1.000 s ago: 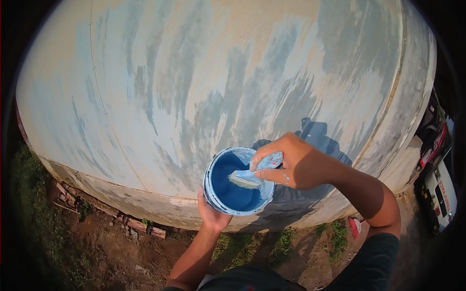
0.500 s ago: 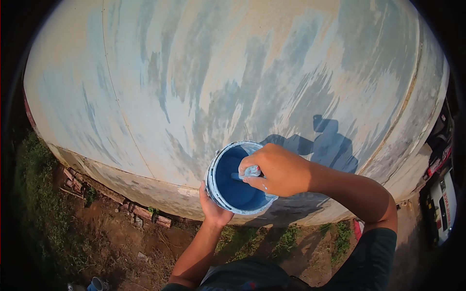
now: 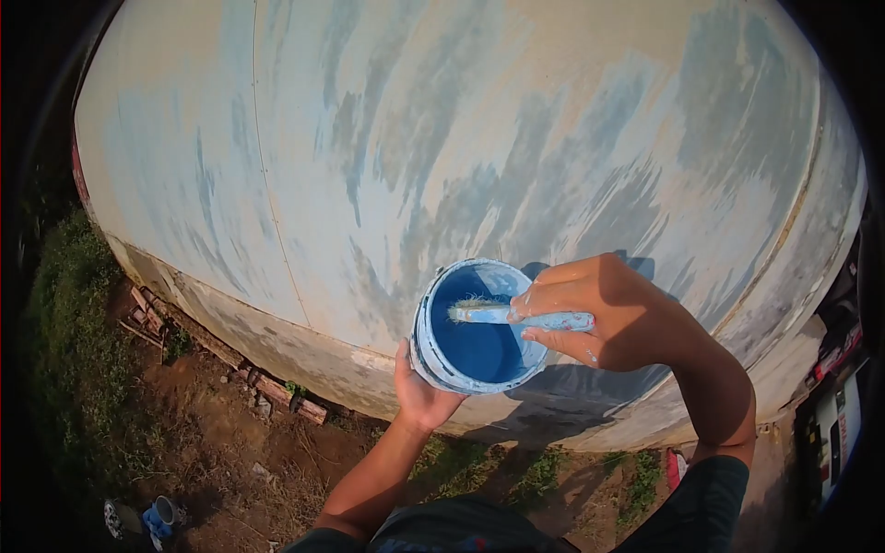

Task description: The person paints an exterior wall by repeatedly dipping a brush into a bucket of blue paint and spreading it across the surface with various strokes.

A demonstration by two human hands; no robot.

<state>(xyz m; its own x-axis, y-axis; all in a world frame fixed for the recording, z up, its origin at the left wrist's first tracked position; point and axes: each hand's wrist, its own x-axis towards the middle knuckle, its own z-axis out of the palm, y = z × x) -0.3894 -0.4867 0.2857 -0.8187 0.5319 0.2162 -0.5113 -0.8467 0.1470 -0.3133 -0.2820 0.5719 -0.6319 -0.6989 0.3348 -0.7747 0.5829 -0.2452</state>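
Note:
My left hand (image 3: 426, 392) supports a paint bucket (image 3: 431, 367) from its lower left side, the thumb up along the outer wall and the other fingers hidden beneath. Blue paint (image 3: 470, 348) covers the inside, and the rim is crusted with pale blue. Pinched in my right hand (image 3: 599, 313) is a paintbrush (image 3: 553, 321), its handle smeared with blue. The brush lies nearly level over the bucket's mouth, its bristles (image 3: 475, 302) pointing left. Paint specks dot my right fingers.
A large wall (image 3: 369, 166) streaked with blue-grey paint rises in front. Wooden logs (image 3: 267, 394) lie along its base on the bare soil. Lower left stands a small bucket (image 3: 166, 510) with blue on it. At the right edge is a white vehicle (image 3: 839, 429).
My right hand has lifted the paintbrush out of the bucket's depth and turned it level, moving to the right. The bucket sits slightly higher and further right in view.

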